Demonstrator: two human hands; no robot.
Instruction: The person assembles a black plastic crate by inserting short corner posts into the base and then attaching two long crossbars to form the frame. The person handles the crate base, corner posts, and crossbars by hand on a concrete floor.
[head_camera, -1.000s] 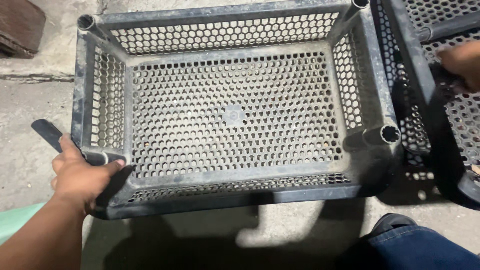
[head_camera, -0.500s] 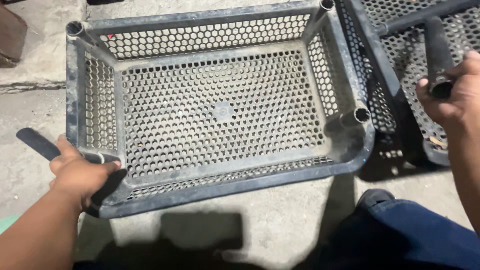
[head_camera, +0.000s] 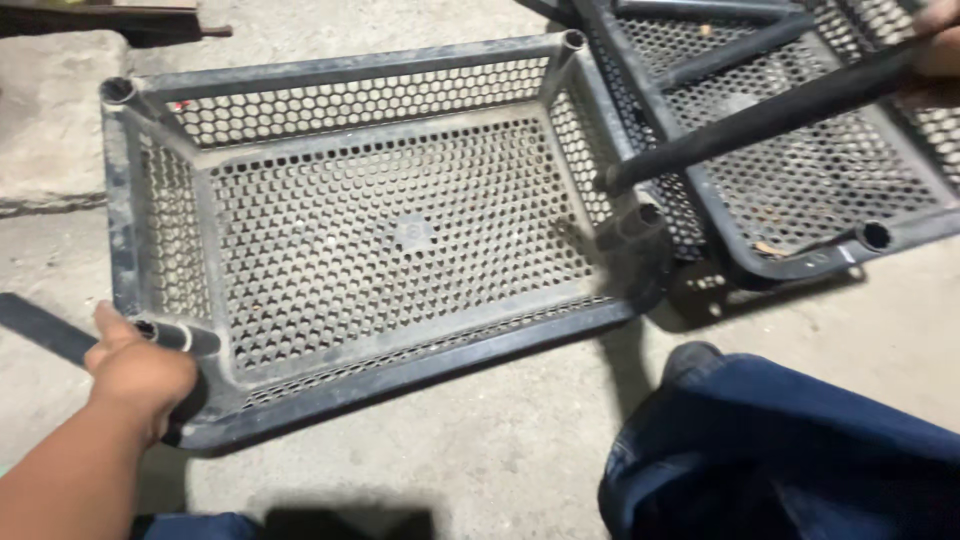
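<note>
Rough grey concrete floor (head_camera: 520, 440) lies under everything, stained and cracked at the left. On it sits a dark perforated plastic crate (head_camera: 400, 235), shallow, with hollow round sockets at its corners; nothing but dust and a few scraps lies on its holed bottom. The left hand (head_camera: 140, 375) is closed round the crate's near left corner, the fingers wrapped over the rim beside the socket, the thumb pointing up and left, the forearm coming in from the lower left edge. A flat dark strip (head_camera: 40, 328) lies on the floor just behind that hand. The right hand (head_camera: 940, 45) shows only in part at the upper right corner, closed on the far end of a black tube (head_camera: 760, 120). This tube slants down and left, its lower end just above the crate's near right corner socket. A second perforated crate (head_camera: 800, 190) sits touching the first on the right, with another dark bar lying across it. A knee in blue denim (head_camera: 780, 450) fills the lower right.
</note>
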